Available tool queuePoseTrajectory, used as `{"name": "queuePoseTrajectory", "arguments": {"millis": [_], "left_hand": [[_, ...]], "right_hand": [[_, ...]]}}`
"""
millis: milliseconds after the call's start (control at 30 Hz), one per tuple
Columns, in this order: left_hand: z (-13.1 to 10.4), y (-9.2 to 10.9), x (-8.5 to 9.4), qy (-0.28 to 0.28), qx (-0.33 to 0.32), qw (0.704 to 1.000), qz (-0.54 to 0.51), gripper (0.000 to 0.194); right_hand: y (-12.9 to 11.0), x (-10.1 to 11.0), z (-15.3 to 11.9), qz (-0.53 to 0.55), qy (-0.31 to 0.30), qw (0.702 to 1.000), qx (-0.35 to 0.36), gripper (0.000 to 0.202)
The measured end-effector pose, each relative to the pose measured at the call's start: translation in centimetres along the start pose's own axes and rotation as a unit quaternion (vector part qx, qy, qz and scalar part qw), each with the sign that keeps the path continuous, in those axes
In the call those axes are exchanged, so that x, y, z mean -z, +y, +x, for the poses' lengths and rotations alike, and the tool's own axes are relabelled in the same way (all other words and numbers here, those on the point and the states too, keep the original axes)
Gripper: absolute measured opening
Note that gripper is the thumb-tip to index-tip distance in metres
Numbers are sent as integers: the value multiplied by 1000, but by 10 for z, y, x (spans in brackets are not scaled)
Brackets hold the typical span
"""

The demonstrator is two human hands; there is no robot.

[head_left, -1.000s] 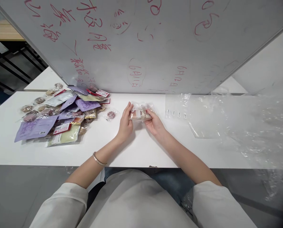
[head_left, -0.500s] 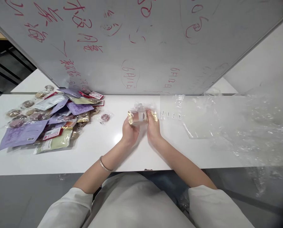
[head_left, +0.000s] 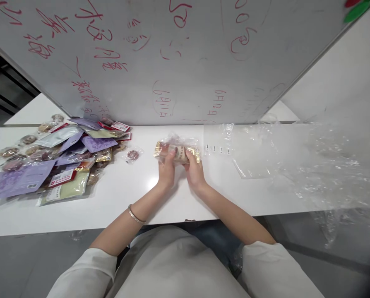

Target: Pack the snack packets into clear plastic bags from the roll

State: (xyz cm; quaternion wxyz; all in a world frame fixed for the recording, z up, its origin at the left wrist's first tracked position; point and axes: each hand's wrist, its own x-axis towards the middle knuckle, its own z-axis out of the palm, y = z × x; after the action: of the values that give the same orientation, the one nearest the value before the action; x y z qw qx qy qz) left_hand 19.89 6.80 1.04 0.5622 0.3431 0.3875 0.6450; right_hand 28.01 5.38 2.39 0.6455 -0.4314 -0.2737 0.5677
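Between my two hands is a clear plastic bag (head_left: 174,138) with gold-ended, brown-and-cream packets (head_left: 180,153) in it. My left hand (head_left: 166,171) grips its near left side, thumb on top. From the right, my right hand (head_left: 195,171) closes on it with the thumb pressed over the packets. The bag is just above the white table; whether its underside touches the table is hidden. A small wrapped reddish-brown round piece (head_left: 132,155) lies left of my hands. Flat clear bags (head_left: 217,142) lie close by on the right.
To the left is a heap of purple pouches (head_left: 23,176), a green pouch (head_left: 71,186), red-and-white packets (head_left: 61,178) and wrapped round pieces. Crumpled clear plastic (head_left: 330,161) covers the table's right side, hanging over its front edge. A whiteboard (head_left: 191,66) stands behind.
The bag has turned in my hands, so more of the packets' printed faces shows. Both thumbs now lie on top of it. The whole view has shifted slightly.
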Motion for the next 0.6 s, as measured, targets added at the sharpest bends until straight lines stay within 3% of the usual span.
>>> {"name": "queuePoseTrajectory", "arguments": {"millis": [67,133,233,333,400,467,533,600], "left_hand": [[4,4,1,0,31,1000,8,24],[5,4,3,-66,47,996,44,29],[1,0,6,-138,30,981,132,40],[-5,-2,8,-141,27,966,213,44],[-9,1,8,-148,34,960,237,44],[-12,4,7,-153,38,956,248,43],[-14,6,5,-163,44,952,256,43],[-15,6,3,-176,51,946,268,44]], "right_hand": [[-9,5,-7,27,-83,995,-51,30],[-21,15,-10,30,-89,994,-62,32],[-48,49,2,1,74,997,26,29],[-89,104,39,-10,232,965,122,16],[-126,143,73,-78,360,911,183,26],[-165,175,107,-305,446,819,192,45],[-199,196,136,-379,456,784,182,59],[-218,205,156,-503,421,740,147,61]]}}
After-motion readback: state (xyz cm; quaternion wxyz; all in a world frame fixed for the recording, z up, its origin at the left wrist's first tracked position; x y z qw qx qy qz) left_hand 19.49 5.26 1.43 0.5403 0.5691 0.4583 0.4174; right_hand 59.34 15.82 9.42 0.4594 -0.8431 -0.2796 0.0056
